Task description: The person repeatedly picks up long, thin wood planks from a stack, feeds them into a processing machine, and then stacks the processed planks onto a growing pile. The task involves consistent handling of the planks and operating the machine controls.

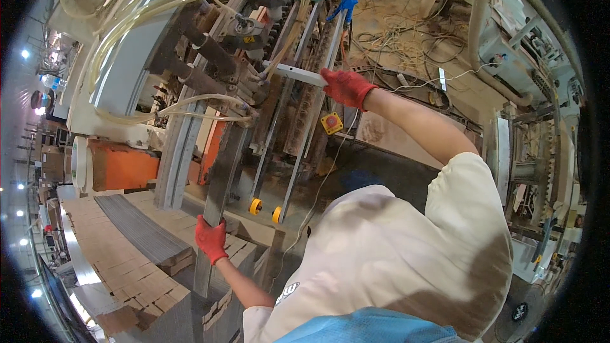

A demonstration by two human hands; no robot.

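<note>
My left hand [211, 239], in a red glove, is closed on the edge of a long grey panel [219, 184] that stands steeply against the machine. That panel runs from a stack of grey-topped boards [136, 232] up toward the machine's rollers. My right hand [346, 87], also red-gloved, reaches up and forward and grips the end of a white bar [295, 74] sticking out of the machine head [244, 38]. Pale hoses [146, 9] loop over that head.
Stacks of brown wooden boards [133, 279] fill the lower left. An orange machine body [124, 168] sits behind them. Metal rails with yellow wheels [255, 206] run up the middle. A red stop button [332, 122], loose cables and sawdust [394, 38] lie on the floor beyond.
</note>
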